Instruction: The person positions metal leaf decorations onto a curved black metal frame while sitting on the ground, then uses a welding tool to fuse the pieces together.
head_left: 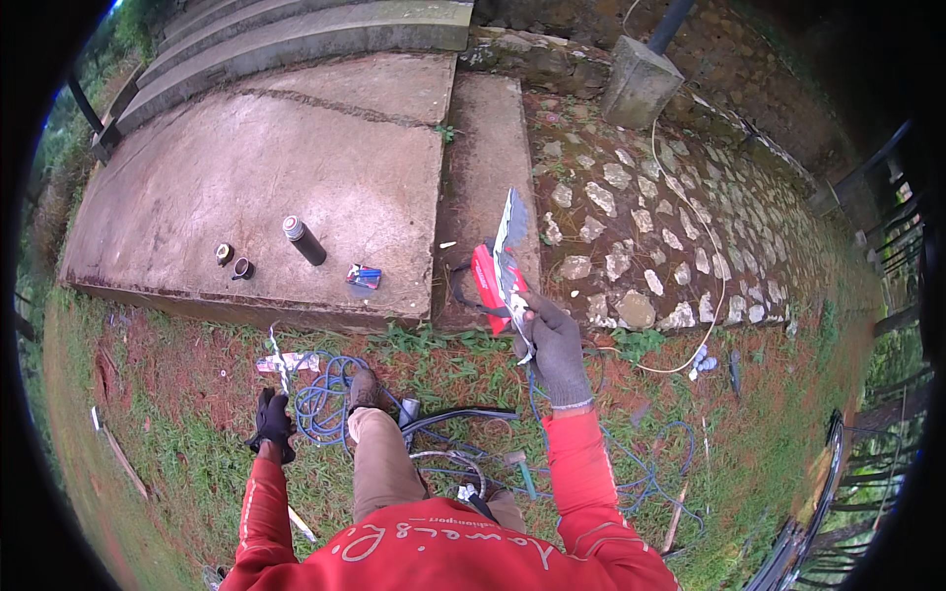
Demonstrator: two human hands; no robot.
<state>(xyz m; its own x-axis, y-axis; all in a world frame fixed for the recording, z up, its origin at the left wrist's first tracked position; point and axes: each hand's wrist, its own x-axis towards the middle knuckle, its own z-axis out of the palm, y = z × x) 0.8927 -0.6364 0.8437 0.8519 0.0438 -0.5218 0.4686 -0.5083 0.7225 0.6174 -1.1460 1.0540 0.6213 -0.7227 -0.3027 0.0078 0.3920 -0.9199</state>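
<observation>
My right hand (557, 345), in a grey glove, is closed on a crumpled silver-grey sheet or torn packet (510, 241) held upright over the edge of a concrete slab (296, 148). Just behind the sheet lies a red object with a black strap (483, 281). My left hand (273, 422), in a black glove, grips the lower end of a thin pale twisted strand (280, 357) that rises above the grass. Both sleeves are red. My bent knee and shoe (365, 389) lie between the hands.
On the slab stand a dark bottle (304, 239), two small dark caps (233, 261) and a small colourful packet (364, 277). Coiled blue rope (320, 394), black cable (463, 419) and a hammer (522, 473) lie in the grass. Stone paving (641, 217) and a concrete post base (639, 79) are to the right.
</observation>
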